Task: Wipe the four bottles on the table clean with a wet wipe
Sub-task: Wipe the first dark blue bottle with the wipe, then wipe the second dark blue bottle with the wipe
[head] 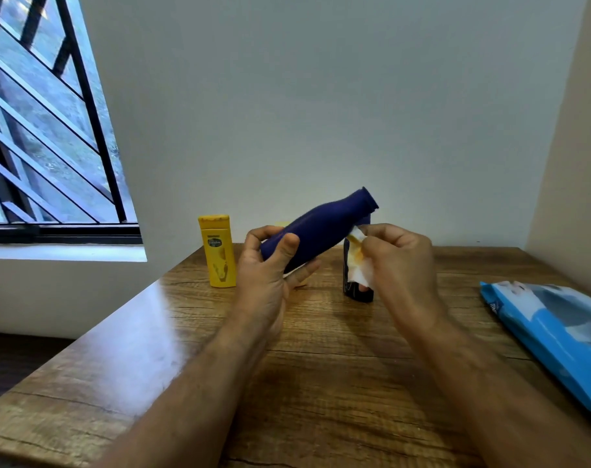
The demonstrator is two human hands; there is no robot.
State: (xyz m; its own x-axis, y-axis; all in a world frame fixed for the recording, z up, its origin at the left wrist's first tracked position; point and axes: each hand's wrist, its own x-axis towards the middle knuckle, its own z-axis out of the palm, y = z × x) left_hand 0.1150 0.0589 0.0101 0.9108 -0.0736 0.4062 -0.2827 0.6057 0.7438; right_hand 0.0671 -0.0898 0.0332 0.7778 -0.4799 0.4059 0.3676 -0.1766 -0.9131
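While the left hand [270,265] grips the lower body of the dark blue, smooth-skinned plastic bottle [317,229], thumb on the near face and fingers curled round the far side, the bottle is held clear of the wood-grain table [220,366], tilted with its narrow end up and to the right. The right hand [402,265] pinches a crumpled white wet wipe [360,261], stained orange-yellow, against the bottle's underside near that upper end. By its look the bottle is rigid and light; its glossy skin, once damp, is likely to be slippery, so the wide lower body is judged the soundest place to hold it, leaving neck and shoulder free for wiping. Its surface appears uniformly dark and unmarked on the near side; the far side is hidden. A yellow flat-sided lotion bottle [218,251] stands upright on the table to the left, apart from the hands. A dark bottle [356,292] stands behind the wipe, mostly hidden. A pale yellow object behind the left hand may be the fourth bottle; this cannot be confirmed. A blue soft pack of wipes [551,336] lies at the right edge.
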